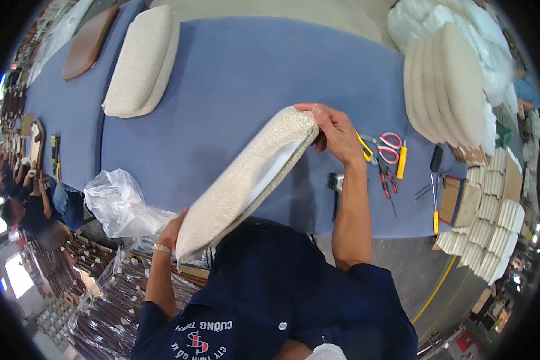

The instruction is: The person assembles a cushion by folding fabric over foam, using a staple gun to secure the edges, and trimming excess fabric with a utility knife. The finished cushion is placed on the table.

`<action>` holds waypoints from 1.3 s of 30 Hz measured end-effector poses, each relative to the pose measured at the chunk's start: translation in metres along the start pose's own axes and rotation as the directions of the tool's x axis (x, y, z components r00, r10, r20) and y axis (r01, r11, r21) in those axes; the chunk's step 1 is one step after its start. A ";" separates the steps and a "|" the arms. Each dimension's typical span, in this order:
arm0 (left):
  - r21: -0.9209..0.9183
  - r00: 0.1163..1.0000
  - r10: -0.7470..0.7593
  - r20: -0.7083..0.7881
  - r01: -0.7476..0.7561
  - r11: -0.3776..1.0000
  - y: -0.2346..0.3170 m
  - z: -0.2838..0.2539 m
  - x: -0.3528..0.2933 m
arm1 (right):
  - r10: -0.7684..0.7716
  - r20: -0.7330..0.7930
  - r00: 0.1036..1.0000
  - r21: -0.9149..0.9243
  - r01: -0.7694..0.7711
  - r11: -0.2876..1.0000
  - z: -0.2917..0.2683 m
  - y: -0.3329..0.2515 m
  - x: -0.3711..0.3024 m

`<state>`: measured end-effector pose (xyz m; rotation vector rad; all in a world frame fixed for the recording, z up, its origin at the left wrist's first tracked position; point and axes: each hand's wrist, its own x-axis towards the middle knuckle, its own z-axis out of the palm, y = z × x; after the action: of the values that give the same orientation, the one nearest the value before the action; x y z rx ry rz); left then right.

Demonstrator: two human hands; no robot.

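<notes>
A beige fabric seat cushion [240,174] is tilted on its edge above the near side of the blue-covered table [252,66]. An opening along its near side shows white filling [276,165]. My right hand [335,132] grips the cushion's upper right end, thumb on the cover and fingers partly hidden behind it. At the lower left end my left hand [173,230] holds it, most of the fingers out of sight behind the fabric. A crumpled clear plastic bag [120,201] lies close to my left hand.
Scissors [390,147], a yellow-handled screwdriver [402,162], red-handled pliers [386,180] and other tools lie to the right. Beige cushions stand stacked [444,87] at far right, with more [141,60] at far left beside a brown seat pad [90,42]. Another person [39,204] works at left.
</notes>
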<state>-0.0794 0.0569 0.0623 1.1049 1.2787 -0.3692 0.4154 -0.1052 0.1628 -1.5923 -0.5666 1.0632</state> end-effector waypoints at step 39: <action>0.546 0.373 0.792 0.483 -0.836 0.061 0.263 0.291 0.051 | 0.004 -0.363 0.932 0.011 -0.001 1.000 -0.032 0.120 -0.055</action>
<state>0.3027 -0.0381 0.1043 2.3450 0.1414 0.0208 0.3963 -0.2012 0.0694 -1.7274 -0.3068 0.7438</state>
